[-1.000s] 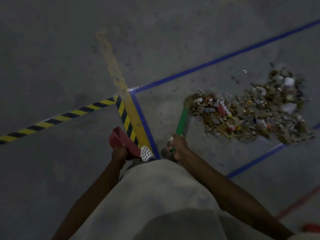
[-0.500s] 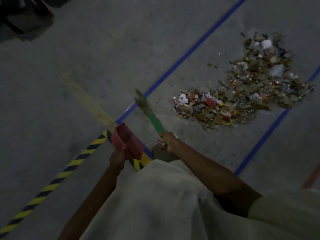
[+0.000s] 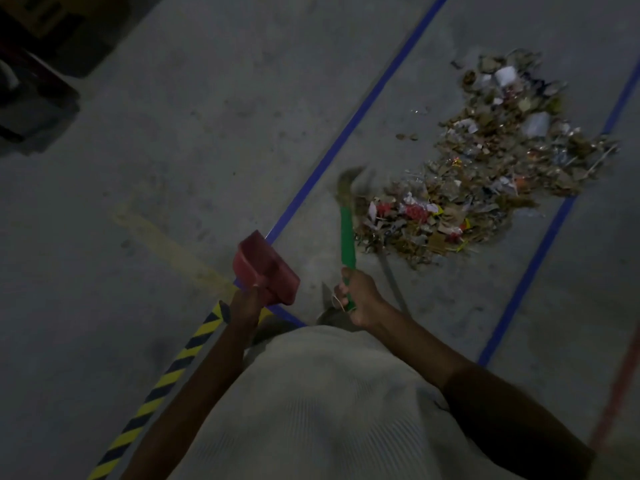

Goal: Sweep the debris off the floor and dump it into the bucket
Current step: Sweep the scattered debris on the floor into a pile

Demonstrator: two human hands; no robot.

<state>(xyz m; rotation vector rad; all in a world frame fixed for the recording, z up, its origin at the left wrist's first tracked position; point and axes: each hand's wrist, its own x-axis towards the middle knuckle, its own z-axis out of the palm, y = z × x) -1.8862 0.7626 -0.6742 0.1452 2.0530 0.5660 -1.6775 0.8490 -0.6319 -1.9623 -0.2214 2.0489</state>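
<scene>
Across the floor (image 3: 207, 133), the debris pile (image 3: 485, 174) lies unswept. Left of it, a red dustpan (image 3: 265, 268) is gripped by the left hand (image 3: 246, 303). A green broom (image 3: 347, 237), grasped by the right hand (image 3: 358, 296), meets its near edge. Risk: hard strokes could scatter the light scraps.

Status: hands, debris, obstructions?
Left hand grips red dustpan. Right hand grips green broom, bristles at near edge of debris pile. Pile not yet collected; bucket not in view.

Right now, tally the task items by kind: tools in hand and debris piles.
Dustpan: 1, red, held by the left hand
Broom: 1, green handle, gripped by the right hand
Debris pile: 1
Total: 3
</scene>
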